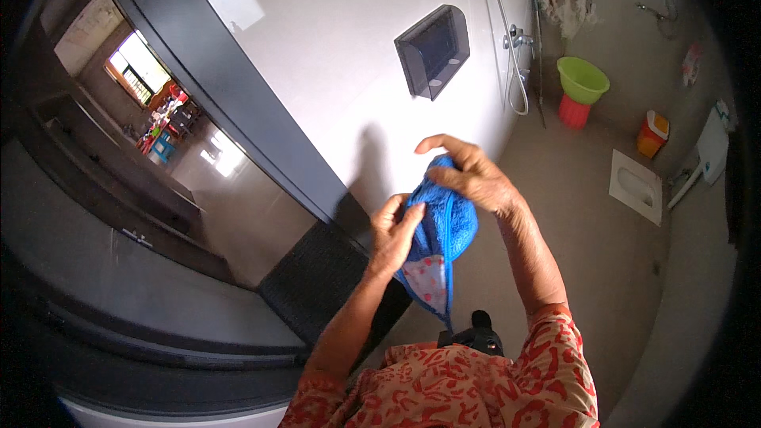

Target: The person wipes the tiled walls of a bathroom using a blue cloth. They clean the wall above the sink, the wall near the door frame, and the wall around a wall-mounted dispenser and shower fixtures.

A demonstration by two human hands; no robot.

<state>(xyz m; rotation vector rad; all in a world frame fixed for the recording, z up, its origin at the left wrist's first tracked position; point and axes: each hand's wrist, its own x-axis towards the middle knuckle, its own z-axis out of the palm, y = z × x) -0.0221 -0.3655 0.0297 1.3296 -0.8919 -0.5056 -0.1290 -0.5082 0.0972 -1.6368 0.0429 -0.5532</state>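
A fluffy blue hand towel [464, 230] with bright blue edging and a pale, red-spotted panel hangs folded between my two hands, in front of my body. My left hand [392, 238] grips its left side, the thumb pressed on the cloth. At the towel's upper end is my right hand [476, 178], its thumb against the cloth and its index finger stretched out to the left. Folds and fingers hide part of the towel's top.
On the white wall ahead is a dark translucent holder [434, 51]. A shower hose [519, 79] hangs farther right. Beyond stand a green basin [583, 79] on a red bucket [573, 113], an orange bin [653, 135] and a squat toilet [636, 186]. A dark doorframe [214, 71] and mat [317, 269] lie left.
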